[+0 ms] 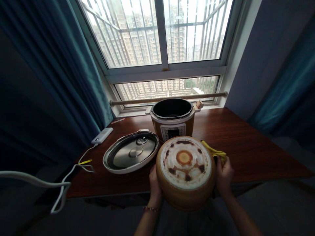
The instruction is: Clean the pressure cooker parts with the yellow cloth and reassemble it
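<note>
I hold an inner pot [185, 172] upturned, its stained, scorched bottom facing the camera, at the near edge of the wooden table [248, 147]. My left hand [154, 183] grips its left side. My right hand [223, 175] presses against its right side and also holds a yellow cloth [216, 152]. Behind the pot stands an open electric pressure cooker [172, 119] with a dark inside. The cooker's lid [131, 155] lies upside down on the table to the left.
A white power bank [102, 135] with a white cable [61, 183] lies at the table's left edge. Teal curtains [61, 82] hang on both sides of a barred window [162, 49]. A wooden rod [169, 97] runs along the sill.
</note>
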`<state>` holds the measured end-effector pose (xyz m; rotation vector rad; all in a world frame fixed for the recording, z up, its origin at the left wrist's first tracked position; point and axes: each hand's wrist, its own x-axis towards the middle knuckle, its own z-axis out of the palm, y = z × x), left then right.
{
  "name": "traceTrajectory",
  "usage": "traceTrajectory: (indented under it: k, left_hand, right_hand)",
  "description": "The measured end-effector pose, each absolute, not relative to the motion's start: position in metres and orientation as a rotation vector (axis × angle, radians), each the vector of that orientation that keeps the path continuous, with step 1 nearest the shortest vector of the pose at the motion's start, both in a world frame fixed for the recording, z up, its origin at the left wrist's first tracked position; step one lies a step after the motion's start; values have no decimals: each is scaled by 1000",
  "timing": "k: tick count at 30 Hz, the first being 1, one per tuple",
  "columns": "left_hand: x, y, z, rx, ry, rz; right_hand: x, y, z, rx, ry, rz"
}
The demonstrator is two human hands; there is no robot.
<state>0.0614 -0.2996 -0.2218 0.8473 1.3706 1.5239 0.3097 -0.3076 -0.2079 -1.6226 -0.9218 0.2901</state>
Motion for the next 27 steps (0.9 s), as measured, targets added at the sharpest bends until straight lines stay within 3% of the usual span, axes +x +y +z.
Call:
traceTrajectory:
  k: [17,27]
  left_hand:
    - [40,-280,-264,1018,1473,1537]
    - [37,-282,-258,1134,1537,1483]
  right_hand:
    - [311,-294,-237,-1644,-953,279]
    - [311,-291,-247,-1626,-986,246]
